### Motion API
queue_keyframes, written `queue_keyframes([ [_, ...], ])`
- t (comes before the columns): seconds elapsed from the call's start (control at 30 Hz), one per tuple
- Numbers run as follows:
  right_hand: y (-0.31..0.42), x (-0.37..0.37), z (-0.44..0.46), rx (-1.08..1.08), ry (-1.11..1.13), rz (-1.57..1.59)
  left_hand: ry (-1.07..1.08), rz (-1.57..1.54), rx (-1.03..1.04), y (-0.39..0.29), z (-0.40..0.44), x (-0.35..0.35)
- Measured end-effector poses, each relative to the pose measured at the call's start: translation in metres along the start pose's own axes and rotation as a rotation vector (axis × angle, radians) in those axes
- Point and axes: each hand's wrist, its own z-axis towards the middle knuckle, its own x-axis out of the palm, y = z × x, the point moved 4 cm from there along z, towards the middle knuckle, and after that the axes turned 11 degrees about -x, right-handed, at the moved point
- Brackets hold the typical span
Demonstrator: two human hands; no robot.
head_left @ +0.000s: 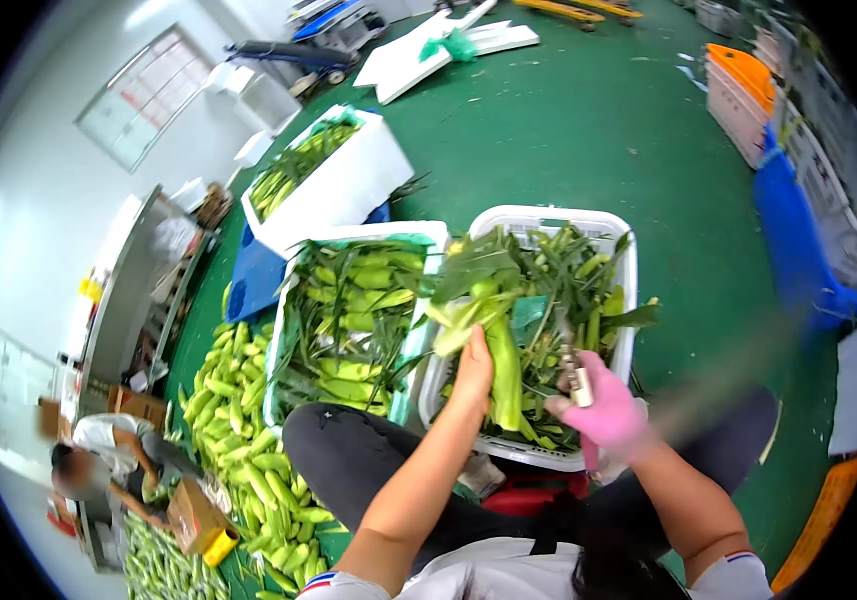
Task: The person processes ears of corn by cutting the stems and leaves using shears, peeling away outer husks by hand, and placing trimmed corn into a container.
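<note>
My bare left hand (pixel 475 368) is closed around a green ear of corn (pixel 505 375) with leaves at its top, above a white basket. In my right hand (pixel 604 402), which wears a pink glove, is a pruning tool (pixel 579 382) with a light handle, its tip pointing at the leaves. The white basket (pixel 632 300) holds cut leaves and stalks. Touching it on the left, a white foam box (pixel 436 240) lined with green plastic holds ears of corn and leaves.
A large pile of corn (pixel 249 430) covers the floor at left. Beyond the box stands another foam box (pixel 349 185) of corn. A person (pixel 119 450) sits at far left beside a cardboard box (pixel 196 515). Crates (pixel 739 105) line the right side.
</note>
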Motion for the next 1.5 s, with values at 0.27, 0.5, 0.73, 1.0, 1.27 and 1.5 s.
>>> queue_keyframes([
  [0.27, 0.005, -0.014, 0.016, -0.047, -0.157, -0.219, 0.546, -0.262, -0.529, 0.012, -0.031, 0.061],
  [0.5, -0.064, -0.009, 0.088, 0.216, -0.194, 0.618, 0.422, 0.171, -0.132, -0.004, -0.034, 0.059],
  [0.73, -0.076, -0.053, 0.131, 0.168, -0.327, 0.374, 0.156, -0.072, -0.222, -0.025, -0.006, 0.0],
  [1.0, -0.03, 0.021, 0.122, -0.381, 0.035, -0.173, 0.549, -0.717, -0.779, -0.019, -0.013, -0.037],
  [1.27, -0.124, 0.019, 0.155, 0.066, 0.189, -0.437, 0.828, -0.526, -0.814, -0.001, -0.032, -0.022],
  [1.5, -0.113, -0.015, 0.136, 0.067, -0.318, 0.023, 0.423, -0.093, -0.177, -0.029, -0.024, -0.034],
])
